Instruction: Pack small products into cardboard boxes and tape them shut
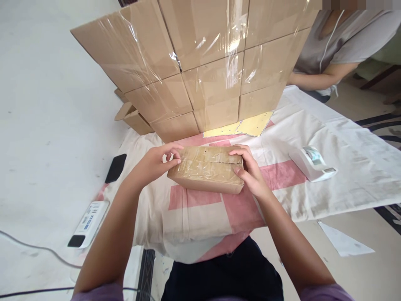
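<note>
A small taped cardboard box (205,175) rests on the cloth-covered table directly in front of me. Brown packing tape, creased and shiny, covers its upper face, where a flap edge shows near the right end. My left hand (159,163) grips the box's left end, fingers curled with the thumb against the tape. At the right end my right hand (249,169) holds the box between fingers and thumb. Just behind it stands a tall wall of cardboard boxes (213,90) bound with clear film or tape.
A white tape dispenser (313,164) stands on the right of the cloth (328,200). Yellow papers (255,124) lie under the box wall. An open carton (134,119), a black phone-like object (115,168) and a white device (90,221) are left. Another person (338,54) sits at the back right.
</note>
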Demonstrator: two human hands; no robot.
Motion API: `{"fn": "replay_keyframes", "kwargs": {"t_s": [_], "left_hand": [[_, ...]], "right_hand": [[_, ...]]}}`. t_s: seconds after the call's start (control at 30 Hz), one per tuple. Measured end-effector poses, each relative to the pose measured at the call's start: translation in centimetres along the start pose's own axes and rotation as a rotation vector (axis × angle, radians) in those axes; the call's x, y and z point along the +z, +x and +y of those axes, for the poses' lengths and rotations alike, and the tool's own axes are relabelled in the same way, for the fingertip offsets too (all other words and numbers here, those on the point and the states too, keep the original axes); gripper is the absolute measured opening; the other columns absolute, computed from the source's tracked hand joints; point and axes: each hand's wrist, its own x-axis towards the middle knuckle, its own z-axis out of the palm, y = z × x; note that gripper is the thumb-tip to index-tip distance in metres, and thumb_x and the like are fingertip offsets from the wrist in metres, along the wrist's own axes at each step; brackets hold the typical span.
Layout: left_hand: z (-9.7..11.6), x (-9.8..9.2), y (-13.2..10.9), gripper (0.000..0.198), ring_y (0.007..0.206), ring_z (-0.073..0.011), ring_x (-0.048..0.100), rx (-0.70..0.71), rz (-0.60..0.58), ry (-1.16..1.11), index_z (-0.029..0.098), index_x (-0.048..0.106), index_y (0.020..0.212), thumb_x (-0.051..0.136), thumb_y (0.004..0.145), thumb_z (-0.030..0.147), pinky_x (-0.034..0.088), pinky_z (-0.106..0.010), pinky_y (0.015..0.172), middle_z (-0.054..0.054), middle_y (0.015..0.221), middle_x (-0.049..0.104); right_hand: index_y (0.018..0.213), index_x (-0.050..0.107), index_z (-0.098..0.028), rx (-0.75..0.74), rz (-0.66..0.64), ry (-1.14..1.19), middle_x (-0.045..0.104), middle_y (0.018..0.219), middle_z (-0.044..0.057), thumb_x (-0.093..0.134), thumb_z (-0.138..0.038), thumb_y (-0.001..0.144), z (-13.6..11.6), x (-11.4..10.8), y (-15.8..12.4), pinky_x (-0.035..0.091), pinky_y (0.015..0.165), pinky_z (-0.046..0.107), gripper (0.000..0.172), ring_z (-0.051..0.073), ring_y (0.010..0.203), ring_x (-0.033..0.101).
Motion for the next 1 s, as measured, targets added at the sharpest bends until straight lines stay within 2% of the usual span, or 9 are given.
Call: {"fn": "replay_keyframes", "kwargs": {"t_s": [0.1, 0.23, 0.4, 0.53, 0.7, 0.77, 0.9, 0.93, 1.0], "left_hand": [[-0.2, 0.4, -0.1, 0.033, 0.095, -0.0237, 0.063, 0.008, 0.029, 0.009, 0.034, 0.069, 0.123, 0.066, 0.09, 0.04, 0.048, -0.037, 0.087, -0.002, 0.105, 0.076], [-0.9, 0.7, 0.2, 0.035, 0.119, -0.0276, 0.059, 0.034, 0.099, 0.039, 0.032, 0.069, 0.12, 0.07, 0.088, 0.047, 0.045, -0.042, 0.103, -0.004, 0.127, 0.069], [-1.6, 1.6, 1.0, 0.051, 0.131, -0.0307, 0.058, -0.152, 0.05, -0.183, 0.031, 0.064, 0.13, 0.074, 0.085, 0.051, 0.049, -0.043, 0.102, -0.006, 0.144, 0.062], [-2.0, 2.2, 1.3, 0.051, 0.126, -0.0296, 0.064, -0.18, -0.024, -0.416, 0.026, 0.065, 0.129, 0.072, 0.085, 0.05, 0.054, -0.039, 0.097, -0.009, 0.139, 0.066], [-2.7, 1.6, 0.9, 0.057, 0.125, -0.0296, 0.064, -0.141, -0.179, -0.428, 0.029, 0.064, 0.135, 0.076, 0.082, 0.045, 0.056, -0.037, 0.095, -0.007, 0.136, 0.067], [-2.8, 1.5, 0.8, 0.058, 0.126, -0.0305, 0.064, -0.141, -0.193, -0.444, 0.029, 0.064, 0.135, 0.076, 0.081, 0.045, 0.056, -0.038, 0.096, -0.007, 0.135, 0.067], [-3.1, 2.4, 1.1, 0.044, 0.119, -0.027, 0.065, -0.169, -0.095, -0.49, 0.026, 0.068, 0.121, 0.072, 0.084, 0.05, 0.052, -0.034, 0.094, -0.005, 0.124, 0.071], [-3.4, 2.9, 1.3, 0.039, 0.112, -0.025, 0.067, -0.188, -0.047, -0.494, 0.024, 0.069, 0.112, 0.068, 0.087, 0.054, 0.052, -0.033, 0.09, -0.005, 0.117, 0.072], [-4.5, 4.3, 1.9, 0.046, 0.099, -0.0219, 0.068, -0.216, 0.062, -0.502, 0.02, 0.068, 0.096, 0.054, 0.092, 0.065, 0.051, -0.031, 0.083, -0.005, 0.102, 0.074]], "right_hand": [[0.12, 0.058, -0.031, 0.014, -0.005, 0.003, 0.049, 0.13, 0.009, 0.06, -0.038, 0.089, -0.1, 0.0, 0.0, 0.037, 0.12, 0.053, 0.032, 0.032, 0.134, 0.048], [0.12, 0.059, -0.03, 0.012, -0.012, 0.009, 0.048, 0.13, 0.009, 0.06, -0.036, 0.088, 0.0, -0.1, 0.0, 0.035, 0.121, 0.054, 0.033, 0.032, 0.136, 0.046], [0.12, 0.058, -0.03, 0.016, -0.024, 0.002, 0.047, 0.13, 0.009, 0.06, -0.036, 0.086, 0.0, -0.2, 0.0, 0.035, 0.121, 0.053, 0.034, 0.033, 0.136, 0.046], [0.119, 0.059, -0.03, 0.036, -0.024, 0.003, 0.047, 0.131, 0.009, 0.06, -0.038, 0.087, -0.2, -0.2, 0.0, 0.034, 0.122, 0.054, 0.033, 0.033, 0.138, 0.045], [0.118, 0.06, -0.03, 0.026, -0.026, 0.001, 0.049, 0.129, 0.009, 0.059, -0.043, 0.09, -0.2, -0.1, 0.0, 0.035, 0.121, 0.054, 0.03, 0.033, 0.135, 0.047], [0.118, 0.06, -0.03, 0.018, -0.025, 0.008, 0.05, 0.129, 0.009, 0.059, -0.044, 0.092, -0.2, 0.0, 0.0, 0.035, 0.12, 0.053, 0.031, 0.032, 0.134, 0.048], [0.121, 0.059, -0.03, 0.016, -0.038, 0.005, 0.049, 0.131, 0.009, 0.058, -0.053, 0.096, 0.0, -0.1, -0.1, 0.034, 0.122, 0.053, 0.034, 0.032, 0.136, 0.047], [0.124, 0.058, -0.031, 0.011, -0.053, 0.001, 0.048, 0.134, 0.009, 0.055, -0.058, 0.097, 0.0, -0.2, -0.1, 0.033, 0.123, 0.054, 0.039, 0.032, 0.139, 0.045], [0.136, 0.053, -0.032, -0.018, -0.108, -0.01, 0.043, 0.144, 0.011, 0.048, -0.073, 0.095, 0.1, -0.5, -0.4, 0.028, 0.128, 0.055, 0.058, 0.033, 0.149, 0.036]]}}
